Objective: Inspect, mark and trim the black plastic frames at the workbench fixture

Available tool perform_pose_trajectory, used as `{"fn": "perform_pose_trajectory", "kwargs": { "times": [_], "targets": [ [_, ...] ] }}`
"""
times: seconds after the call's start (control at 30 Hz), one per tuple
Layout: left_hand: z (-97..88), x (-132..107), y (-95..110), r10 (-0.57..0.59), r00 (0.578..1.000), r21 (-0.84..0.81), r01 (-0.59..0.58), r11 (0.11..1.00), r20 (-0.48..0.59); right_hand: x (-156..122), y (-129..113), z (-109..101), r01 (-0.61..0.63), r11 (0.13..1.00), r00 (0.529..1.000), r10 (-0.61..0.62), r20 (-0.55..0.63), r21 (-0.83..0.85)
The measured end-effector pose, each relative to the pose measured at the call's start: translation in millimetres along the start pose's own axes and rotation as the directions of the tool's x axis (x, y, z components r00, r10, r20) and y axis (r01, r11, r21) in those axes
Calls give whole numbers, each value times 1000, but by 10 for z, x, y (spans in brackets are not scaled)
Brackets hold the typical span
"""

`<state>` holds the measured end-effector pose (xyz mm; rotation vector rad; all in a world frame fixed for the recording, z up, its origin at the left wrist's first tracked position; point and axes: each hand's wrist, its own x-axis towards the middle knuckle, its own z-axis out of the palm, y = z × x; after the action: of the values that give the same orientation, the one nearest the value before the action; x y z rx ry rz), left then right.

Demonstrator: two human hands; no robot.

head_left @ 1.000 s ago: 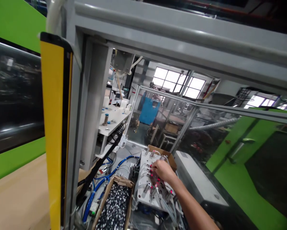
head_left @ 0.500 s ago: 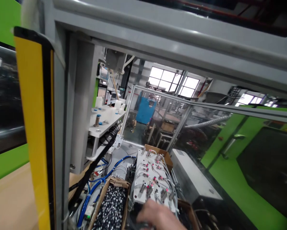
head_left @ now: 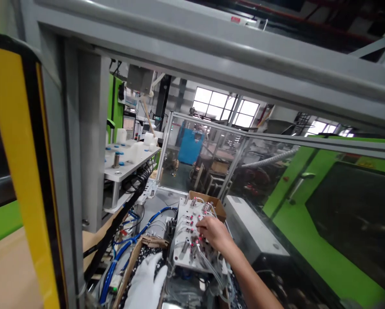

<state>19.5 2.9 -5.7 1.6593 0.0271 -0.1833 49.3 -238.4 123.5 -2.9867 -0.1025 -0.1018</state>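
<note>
My left hand (head_left: 148,279), in a white glove, lies over a cardboard box (head_left: 133,259) of small black and silvery parts (head_left: 140,250). Its thumb and fingers stretch apart, and nothing shows between them. My bare right hand (head_left: 213,231) reaches over a pale fixture plate (head_left: 179,253) set with metal pins and small red lights. The fingertips are pinched together close to the plate's middle; any piece between them is too small to make out. Clear tubes (head_left: 208,262) run along the plate's near right side.
A grey frame beam (head_left: 192,47) crosses above, and a yellow-and-black guard (head_left: 15,171) stands at left. Blue hoses (head_left: 118,257) run left of the parts box. Another plate with white blocks (head_left: 131,161) juts in from the left. Behind the fixture sits a second cardboard box (head_left: 220,208).
My right hand has moved from the fixture's near edge up onto its middle. The white-gloved left hand has come into view over the parts box. The view has shifted slightly.
</note>
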Motion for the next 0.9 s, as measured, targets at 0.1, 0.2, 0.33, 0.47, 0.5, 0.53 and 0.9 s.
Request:
{"fn": "perform_pose_trajectory", "kwargs": {
  "times": [0.1,0.2,0.33,0.47,0.5,0.53,0.9],
  "targets": [
    [10,166,-226,15,1000,217,-11,976,-18,238,67,157,24,999,999,-22,36,-34],
    [63,208,-580,43,999,395,-40,918,0,312,92,267,33,998,998,-30,54,-62],
    [69,181,-854,119,993,281,-111,953,-14,310,104,269,36,996,998,-30,63,-86],
    [-25,133,-709,66,998,193,-61,979,-18,304,82,272,38,995,997,-32,67,-88],
    [-50,122,-638,22,1000,196,-21,980,-4,308,69,282,36,995,997,-29,71,-88],
    [-70,112,-566,-19,1000,216,15,976,16,315,54,290,33,996,997,-26,75,-87],
    [-265,-191,-260,68,997,-42,-69,997,-38,-683,471,12,-235,970,957,242,-157,65]
  ]
}}
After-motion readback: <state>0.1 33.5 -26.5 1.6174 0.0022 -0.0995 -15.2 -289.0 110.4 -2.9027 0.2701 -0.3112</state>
